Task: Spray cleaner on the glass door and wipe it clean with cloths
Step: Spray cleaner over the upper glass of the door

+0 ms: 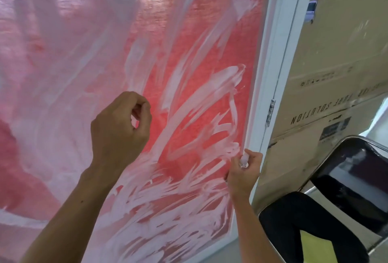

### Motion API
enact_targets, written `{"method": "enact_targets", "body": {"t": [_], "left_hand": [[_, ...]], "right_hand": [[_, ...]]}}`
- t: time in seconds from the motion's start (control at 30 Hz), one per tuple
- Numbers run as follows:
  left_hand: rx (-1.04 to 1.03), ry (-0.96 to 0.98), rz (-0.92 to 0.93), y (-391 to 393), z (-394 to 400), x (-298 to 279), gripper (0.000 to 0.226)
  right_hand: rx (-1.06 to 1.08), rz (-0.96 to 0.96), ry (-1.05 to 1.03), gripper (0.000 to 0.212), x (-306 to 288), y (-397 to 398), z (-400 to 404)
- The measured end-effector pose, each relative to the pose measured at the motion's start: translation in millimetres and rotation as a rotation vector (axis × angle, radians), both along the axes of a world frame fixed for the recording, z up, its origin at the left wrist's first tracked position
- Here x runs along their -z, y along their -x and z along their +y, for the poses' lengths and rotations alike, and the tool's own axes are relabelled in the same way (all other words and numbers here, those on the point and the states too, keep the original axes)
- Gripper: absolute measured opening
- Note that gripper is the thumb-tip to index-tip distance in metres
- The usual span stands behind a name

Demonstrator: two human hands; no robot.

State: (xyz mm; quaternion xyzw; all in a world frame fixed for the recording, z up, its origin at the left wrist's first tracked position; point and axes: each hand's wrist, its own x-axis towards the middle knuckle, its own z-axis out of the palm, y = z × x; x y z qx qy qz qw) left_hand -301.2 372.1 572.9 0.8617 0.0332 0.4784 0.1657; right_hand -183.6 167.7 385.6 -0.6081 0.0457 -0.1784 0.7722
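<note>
The glass door fills the left and middle of the head view, with a red surface showing through it. White cleaner smears streak the pane, thickest in its lower right part. My left hand is raised in front of the glass with its fingers curled and thumb near the forefinger; nothing shows in it. My right hand is low at the pane's right edge, beside the white frame. It grips a small white object that sticks up from the fist; what it is cannot be told. No cloth is in view.
The white door frame with a metal hinge runs down the right of the pane. Printed cardboard lies beyond it. A black folding chair, a leg in dark trousers and something yellow-green are at the lower right.
</note>
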Motion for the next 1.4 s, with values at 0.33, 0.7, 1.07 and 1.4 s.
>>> {"method": "enact_targets", "body": {"t": [0.33, 0.7, 1.07, 1.4], "left_hand": [[-0.068, 0.051, 0.072, -49, -74, 30, 0.014], [-0.073, 0.078, 0.259, -76, -135, 98, 0.009], [0.140, 0.097, 0.644, -129, -202, 191, 0.010], [0.319, 0.246, 1.015, -190, -248, 296, 0.014]], "right_hand": [[-0.318, -0.056, 0.277, 0.029, 38, -43, -48], [-0.717, -0.011, 0.375, 0.042, 83, -55, -105], [-0.661, 0.255, 0.412, 0.078, 154, -61, -193], [-0.346, 0.402, 0.438, 0.081, 247, -111, -259]]}}
